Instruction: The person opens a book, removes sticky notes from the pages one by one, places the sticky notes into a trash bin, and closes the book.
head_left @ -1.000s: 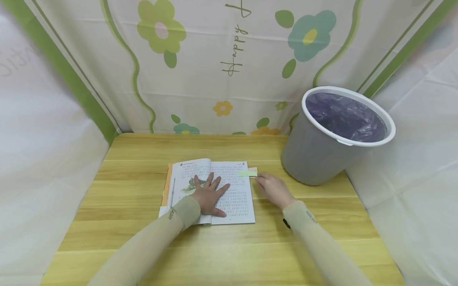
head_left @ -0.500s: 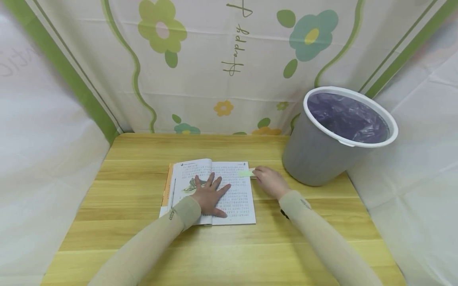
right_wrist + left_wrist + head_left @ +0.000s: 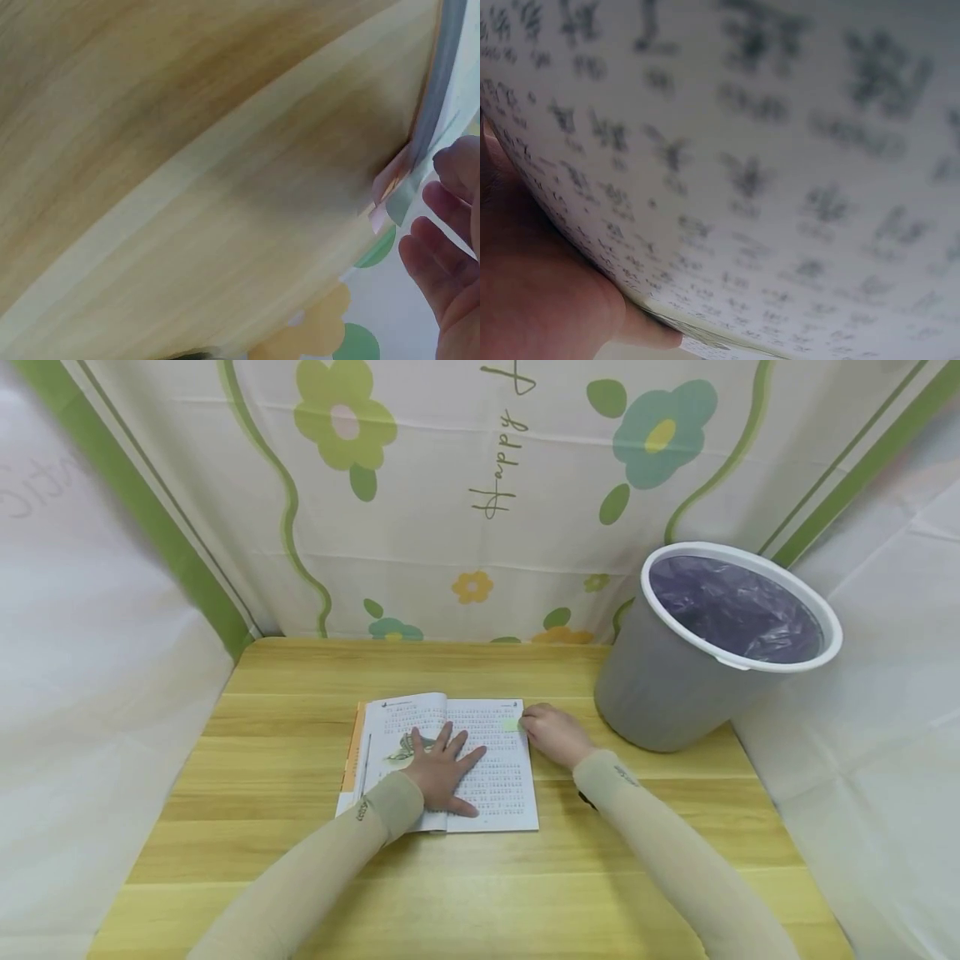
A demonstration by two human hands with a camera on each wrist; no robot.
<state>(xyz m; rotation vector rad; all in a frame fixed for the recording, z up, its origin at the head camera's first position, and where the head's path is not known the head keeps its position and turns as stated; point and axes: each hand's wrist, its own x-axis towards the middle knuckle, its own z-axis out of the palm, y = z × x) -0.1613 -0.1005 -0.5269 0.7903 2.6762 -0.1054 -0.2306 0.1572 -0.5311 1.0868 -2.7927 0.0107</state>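
An open book (image 3: 501, 785) with printed text and a drawing lies on the wooden table. My left hand (image 3: 439, 777) rests on it near the fold, fingers spread; the left wrist view has the hand (image 3: 547, 292) low at the left against the page. At the right page's upper edge my right hand (image 3: 557, 733) pinches a green sticky note (image 3: 512, 725), whose outer part is hidden by the fingers in the head view. In the right wrist view, the fingers (image 3: 429, 259) are curled beside the green note (image 3: 400, 208). Pinkish tabs (image 3: 391, 174) stick out beside it.
A grey trash bin (image 3: 660, 693) with a white rim and purple liner stands at the table's back right. Behind the wooden table (image 3: 300, 860) hangs a flower-patterned curtain (image 3: 420, 527). White cloth sides (image 3: 97, 693) border the table.
My right hand has slid left along the green sticky note to the page edge, covering its outer end and the tab behind it. The left hand stays on the book.
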